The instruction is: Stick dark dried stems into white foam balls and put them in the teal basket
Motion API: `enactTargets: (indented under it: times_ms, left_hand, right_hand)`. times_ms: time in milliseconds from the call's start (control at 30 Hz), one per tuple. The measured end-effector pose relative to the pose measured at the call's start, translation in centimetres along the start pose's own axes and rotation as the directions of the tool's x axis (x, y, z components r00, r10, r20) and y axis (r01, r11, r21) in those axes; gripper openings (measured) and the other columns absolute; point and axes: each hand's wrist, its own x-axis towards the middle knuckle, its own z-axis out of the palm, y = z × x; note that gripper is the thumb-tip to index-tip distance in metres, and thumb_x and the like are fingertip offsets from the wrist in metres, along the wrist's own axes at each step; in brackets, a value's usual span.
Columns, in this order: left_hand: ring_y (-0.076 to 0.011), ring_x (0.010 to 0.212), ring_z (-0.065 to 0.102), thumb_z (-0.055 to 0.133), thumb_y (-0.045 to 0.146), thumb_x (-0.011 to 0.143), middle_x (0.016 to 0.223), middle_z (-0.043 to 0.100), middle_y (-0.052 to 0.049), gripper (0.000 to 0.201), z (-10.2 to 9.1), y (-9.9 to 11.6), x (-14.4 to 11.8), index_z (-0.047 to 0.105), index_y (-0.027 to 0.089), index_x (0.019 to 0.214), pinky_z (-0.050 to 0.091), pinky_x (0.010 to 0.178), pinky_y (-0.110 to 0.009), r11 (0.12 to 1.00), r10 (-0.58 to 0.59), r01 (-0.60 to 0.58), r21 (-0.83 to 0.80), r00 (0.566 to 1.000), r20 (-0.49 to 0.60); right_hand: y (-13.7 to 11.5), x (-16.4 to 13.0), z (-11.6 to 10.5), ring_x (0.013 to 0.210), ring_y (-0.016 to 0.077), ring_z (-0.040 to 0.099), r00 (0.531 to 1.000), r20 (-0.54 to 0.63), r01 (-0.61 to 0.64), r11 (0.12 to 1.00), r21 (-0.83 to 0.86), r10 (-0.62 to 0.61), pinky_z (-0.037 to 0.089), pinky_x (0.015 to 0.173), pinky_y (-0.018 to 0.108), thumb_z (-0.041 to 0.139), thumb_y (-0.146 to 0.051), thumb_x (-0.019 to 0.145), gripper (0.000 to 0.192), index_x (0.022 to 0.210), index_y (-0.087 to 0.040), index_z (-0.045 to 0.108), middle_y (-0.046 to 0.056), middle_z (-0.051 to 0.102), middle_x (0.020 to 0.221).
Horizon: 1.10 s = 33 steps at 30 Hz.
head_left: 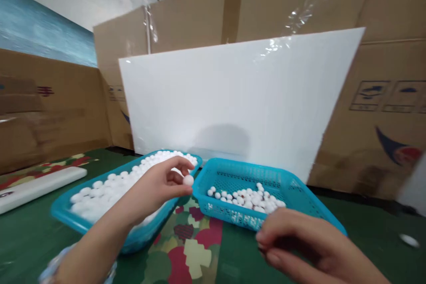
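My left hand (163,182) pinches a small white ball (188,180) between thumb and fingers, above the gap between two blue baskets. Below and left of it, the left basket (159,226) is heaped with white balls (123,184). The right basket (229,218), with perforated sides, holds a smaller pile of white balls (253,200), some with reddish-brown marks. In front of this basket's near side is my right hand (296,242), its thumb and fingertips closed together. What they hold, if anything, is too small and blurred to name.
A white board (233,102) leans against cardboard boxes (196,20) behind the baskets. At the left lies a long white object (43,186). A small white item (409,240) rests on the green surface at the right. Patterned cloth (189,248) runs between the baskets.
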Motion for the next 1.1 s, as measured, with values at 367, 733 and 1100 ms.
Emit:
enactTargets:
  times_ms: [367, 733, 1100]
  left_hand:
    - [-0.0072, 0.055, 0.051, 0.054, 0.011, 0.051, 0.059, 0.052, 0.009, 0.023, 3.9, 1.0, -2.3, 0.047, 0.03, 0.063, 0.042, 0.046, -0.014, 0.861, 0.228, -0.081, -0.502, 0.944, 0.238]
    - [-0.0181, 0.071, 0.051, 0.049, 0.031, 0.055, 0.058, 0.057, 0.0, 0.023, 3.9, -2.0, -1.4, 0.055, 0.026, 0.077, 0.043, 0.052, -0.025, 0.967, 0.007, 0.024, -0.254, 0.993, 0.121]
    - [-0.0089, 0.06, 0.053, 0.056, 0.026, 0.056, 0.064, 0.059, 0.01, 0.014, 4.9, -0.1, -2.1, 0.057, 0.037, 0.064, 0.045, 0.051, -0.013, 0.814, 0.352, -0.238, -0.53, 0.927, 0.126]
  right_hand:
    - [-0.6, 0.2, 2.9, 0.061, 0.0068, 0.053, 0.957, -0.288, 0.135, 0.836, 0.532, 0.028, 0.044, 0.054, 0.012, 0.052, -0.001, 0.063, 0.018, 0.067, -0.019, 0.053, -0.004, 0.053, 0.061]
    - [0.1, 0.2, 3.1, 0.062, 0.0087, 0.053, 0.927, -0.375, 0.161, 0.923, 0.35, -0.02, 0.046, 0.057, 0.017, 0.048, -0.003, 0.067, 0.017, 0.069, -0.019, 0.049, -0.002, 0.053, 0.064]
    - [-0.1, -0.1, 3.1, 0.063, 0.0059, 0.051, 0.946, -0.318, 0.109, 0.855, 0.507, 0.067, 0.043, 0.059, 0.013, 0.047, 0.0, 0.064, 0.022, 0.072, -0.02, 0.048, -0.004, 0.048, 0.068]
